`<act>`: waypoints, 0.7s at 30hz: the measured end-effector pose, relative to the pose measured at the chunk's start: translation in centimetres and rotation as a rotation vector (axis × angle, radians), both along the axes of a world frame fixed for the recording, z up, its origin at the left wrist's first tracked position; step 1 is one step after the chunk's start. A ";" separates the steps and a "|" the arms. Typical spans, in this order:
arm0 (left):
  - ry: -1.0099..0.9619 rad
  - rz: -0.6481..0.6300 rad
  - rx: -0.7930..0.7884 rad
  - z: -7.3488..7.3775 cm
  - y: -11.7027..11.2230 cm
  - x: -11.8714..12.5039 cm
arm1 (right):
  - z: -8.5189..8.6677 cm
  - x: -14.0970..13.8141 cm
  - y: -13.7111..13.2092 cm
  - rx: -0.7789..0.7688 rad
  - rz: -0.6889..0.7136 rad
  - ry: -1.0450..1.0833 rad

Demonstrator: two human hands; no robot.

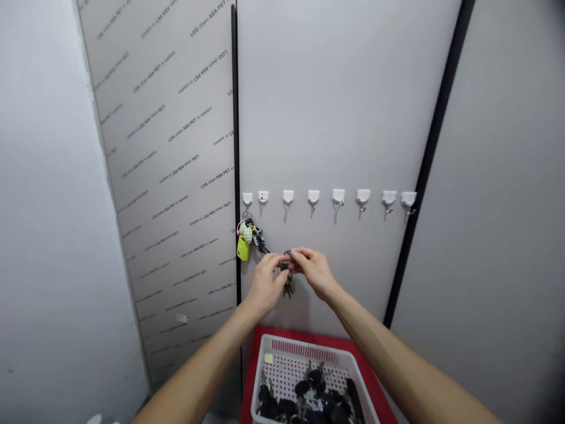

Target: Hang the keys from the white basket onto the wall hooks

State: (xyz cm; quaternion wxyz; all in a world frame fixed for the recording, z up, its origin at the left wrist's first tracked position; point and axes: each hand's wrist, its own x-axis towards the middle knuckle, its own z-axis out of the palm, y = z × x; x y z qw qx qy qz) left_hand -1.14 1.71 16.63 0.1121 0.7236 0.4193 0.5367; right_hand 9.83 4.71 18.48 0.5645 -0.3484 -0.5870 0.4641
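In front of the white panel, a bunch of keys [288,286] hangs between my two hands, below the row of hooks. My left hand [266,284] is closed on the keys from the left, with its fingertips near their top. From the right, my right hand [314,270] pinches the ring [288,253] at the top of the bunch. Another key bunch with a lime-green tag [242,248] hangs from the leftmost hook [248,200], just up and left of my left hand. Fingers partly hide the held keys.
Several white adhesive hooks [313,197] run in a row across the panel [344,106]. Below, a white plastic basket [257,377] holds many dark keys [315,380] and a small yellow note [268,358]. It stands on a red surface [248,388]. Black strips [235,147] edge the panel.
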 end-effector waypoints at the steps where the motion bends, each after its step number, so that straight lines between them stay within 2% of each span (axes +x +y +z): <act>1: 0.010 0.025 0.035 0.7 0.2 -0.1 | 1.0 -0.5 0.3 0.017 0.003 0.005; 8: -0.066 0.177 0.117 5.7 3.6 -1.9 | 7.1 -4.0 2.4 0.153 0.003 0.040; 11: -0.079 0.234 0.136 7.9 4.6 -2.5 | 8.8 -5.3 3.5 0.232 -0.057 0.023; 14: -0.064 0.298 0.121 9.7 5.0 -2.7 | 10.0 -6.2 4.7 0.260 -0.175 -0.040; 18: -0.032 0.400 0.079 11.0 5.3 -2.8 | 10.8 -7.0 5.8 0.229 -0.338 -0.150; 21: -0.031 0.418 0.026 10.7 5.8 -3.1 | 10.8 -7.5 6.0 0.159 -0.326 -0.197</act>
